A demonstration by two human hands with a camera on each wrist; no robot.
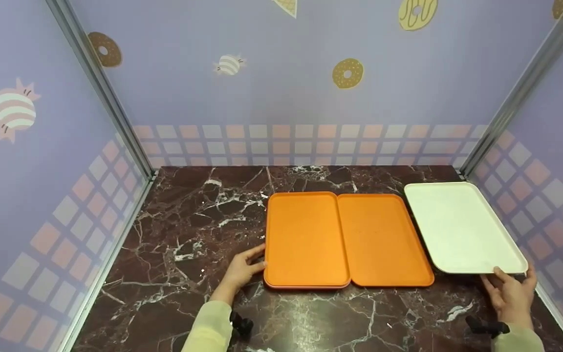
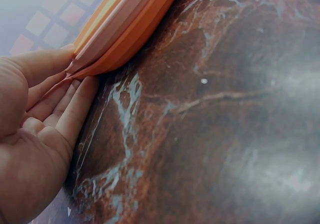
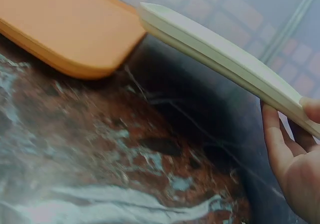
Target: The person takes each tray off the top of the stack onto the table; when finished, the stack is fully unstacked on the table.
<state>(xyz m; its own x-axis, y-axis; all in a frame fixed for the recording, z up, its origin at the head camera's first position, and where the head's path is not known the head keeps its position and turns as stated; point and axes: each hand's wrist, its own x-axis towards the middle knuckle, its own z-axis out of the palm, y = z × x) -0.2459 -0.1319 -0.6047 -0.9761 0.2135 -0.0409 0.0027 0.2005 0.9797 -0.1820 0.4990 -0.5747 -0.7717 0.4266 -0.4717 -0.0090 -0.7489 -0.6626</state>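
Observation:
A stack of trays stands left of centre, an orange tray [image 1: 306,239] on top. In the left wrist view a pink tray [image 2: 107,34] shows in layers between orange ones. My left hand [image 1: 240,271] pinches the stack's left edge, thumb at the upper rim and fingers beneath. Against the stack's right side lies a second orange tray [image 1: 384,239]. My right hand [image 1: 512,296] grips a white tray [image 1: 465,227] at its near right corner, thumb over the rim, fingers underneath. The right wrist view shows that tray tilted above the table, with a two-layered edge [image 3: 215,59].
The trays are on a dark red marbled table [image 1: 188,225]. Lilac panels [image 1: 281,98] with pink and white squares rise at the back and both sides. The right side panel [image 1: 555,210] stands close beside the white tray and my right hand.

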